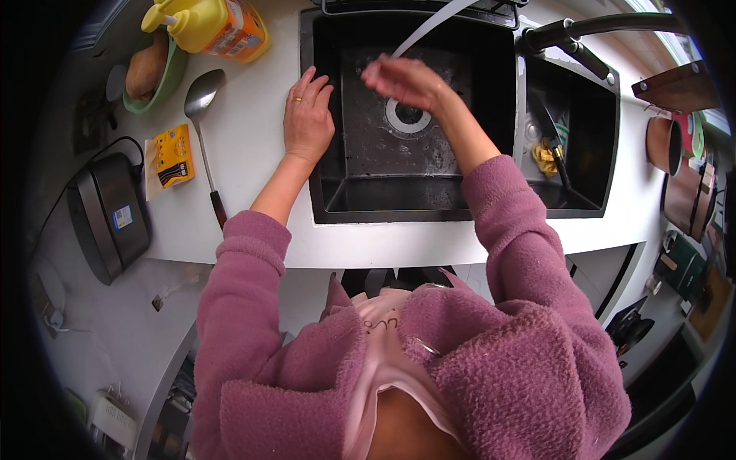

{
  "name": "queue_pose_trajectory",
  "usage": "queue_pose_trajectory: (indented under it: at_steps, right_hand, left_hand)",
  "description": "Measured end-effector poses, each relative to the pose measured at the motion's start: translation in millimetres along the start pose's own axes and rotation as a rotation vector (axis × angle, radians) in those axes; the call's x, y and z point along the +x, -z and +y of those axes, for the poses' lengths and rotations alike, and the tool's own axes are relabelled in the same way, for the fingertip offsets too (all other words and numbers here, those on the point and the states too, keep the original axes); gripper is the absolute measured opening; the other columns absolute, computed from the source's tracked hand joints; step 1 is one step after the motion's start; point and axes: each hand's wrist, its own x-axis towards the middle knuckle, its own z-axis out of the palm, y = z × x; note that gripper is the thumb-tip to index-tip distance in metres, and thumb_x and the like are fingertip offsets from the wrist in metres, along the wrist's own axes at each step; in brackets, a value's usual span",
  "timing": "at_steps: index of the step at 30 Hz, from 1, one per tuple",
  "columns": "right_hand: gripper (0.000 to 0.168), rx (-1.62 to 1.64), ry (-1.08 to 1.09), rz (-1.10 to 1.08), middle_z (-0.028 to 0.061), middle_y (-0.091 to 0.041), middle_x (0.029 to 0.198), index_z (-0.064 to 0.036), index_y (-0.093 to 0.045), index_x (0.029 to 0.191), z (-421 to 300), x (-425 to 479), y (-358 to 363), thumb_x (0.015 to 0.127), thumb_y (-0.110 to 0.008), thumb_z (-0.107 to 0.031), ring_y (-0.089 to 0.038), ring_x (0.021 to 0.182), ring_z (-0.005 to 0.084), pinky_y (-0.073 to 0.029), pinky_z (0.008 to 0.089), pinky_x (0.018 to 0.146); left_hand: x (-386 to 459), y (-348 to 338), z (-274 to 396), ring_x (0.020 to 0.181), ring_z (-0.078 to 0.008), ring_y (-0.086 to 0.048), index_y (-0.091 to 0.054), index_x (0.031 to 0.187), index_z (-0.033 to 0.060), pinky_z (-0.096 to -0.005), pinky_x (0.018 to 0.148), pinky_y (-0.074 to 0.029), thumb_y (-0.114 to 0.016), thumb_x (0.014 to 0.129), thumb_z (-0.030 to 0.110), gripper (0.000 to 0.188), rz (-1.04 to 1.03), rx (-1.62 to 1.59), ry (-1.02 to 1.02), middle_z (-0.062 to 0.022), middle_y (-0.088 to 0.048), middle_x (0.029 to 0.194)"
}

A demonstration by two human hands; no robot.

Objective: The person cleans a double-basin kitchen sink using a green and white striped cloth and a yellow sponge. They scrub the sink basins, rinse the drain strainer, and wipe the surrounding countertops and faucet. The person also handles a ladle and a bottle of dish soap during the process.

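My right hand (405,83) is over the large basin of a black double sink (402,215), fingers pointing left, at the end of a pale stream of water (431,24). It grips nothing that I can see. Below it lies the drain (409,117) with its light ring. On the basin's left rim rests my left hand (309,118), palm down, fingers a little apart, a ring on one finger. A metal ladle with a dark handle (202,95) lies on the white counter to its left.
A yellow pump bottle (213,29), a green bowl (172,75) holding a squash, a yellow packet (174,155) and a black appliance (109,215) stand at left. The small basin holds a knife (560,155) and a yellow cloth (543,158). A black faucet (609,24) extends at upper right.
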Motion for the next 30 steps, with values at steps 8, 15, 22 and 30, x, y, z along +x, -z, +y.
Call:
queue_pose_trajectory:
  at_steps: [8, 15, 22, 30]
  right_hand:
    - [0.013, -1.823, 0.659, -0.437, 0.0108, -0.054, 0.090, -0.008, -0.061, 0.073, 182.7, -11.0, 9.5, 0.073, -0.058, -0.021, -0.052, 0.092, 0.0287, -0.044, 0.0388, 0.078]
    - [0.014, -2.135, 0.889, -0.199, 0.0095, -0.051, 0.097, -0.009, -0.053, 0.087, 106.8, -38.8, 101.5, 0.075, -0.051, -0.017, -0.050, 0.093, 0.0276, -0.038, 0.0399, 0.082]
    - [0.013, -1.931, 1.046, -0.406, 0.0084, -0.052, 0.093, -0.008, -0.055, 0.082, 173.4, -14.1, 27.1, 0.076, -0.050, -0.019, -0.051, 0.092, 0.0245, -0.039, 0.0409, 0.086]
    - [0.020, -2.304, 0.691, 0.486, 0.0117, -0.051, 0.109, -0.009, -0.058, 0.093, 73.3, -17.5, 103.2, 0.075, -0.056, -0.018, -0.048, 0.101, 0.0300, -0.039, 0.0444, 0.087]
  left_hand:
    - [6.2, -0.9, 3.8, 0.123, -0.0255, -0.042, -0.063, 0.091, 0.0016, -0.0394, 0.101, -0.034, -0.054, 0.071, -0.006, 0.024, -0.032, -0.026, 0.003, -0.0063, -0.056, 0.114]
    - [0.7, 5.0, 4.6, 0.125, -0.0252, -0.040, -0.064, 0.085, 0.0022, -0.0395, 0.102, -0.034, -0.053, 0.072, -0.007, 0.019, -0.054, -0.052, 0.047, -0.0057, -0.056, 0.114]
    - [5.1, 3.2, 4.5, 0.125, -0.0257, -0.040, -0.064, 0.084, 0.0017, -0.0398, 0.101, -0.034, -0.054, 0.072, -0.006, 0.017, -0.086, -0.055, 0.044, -0.0062, -0.056, 0.114]
    - [6.7, 4.4, 4.2, 0.124, -0.0261, -0.040, -0.064, 0.082, 0.0013, -0.0399, 0.101, -0.035, -0.055, 0.071, -0.006, 0.015, -0.079, -0.059, 0.042, -0.0068, -0.056, 0.112]
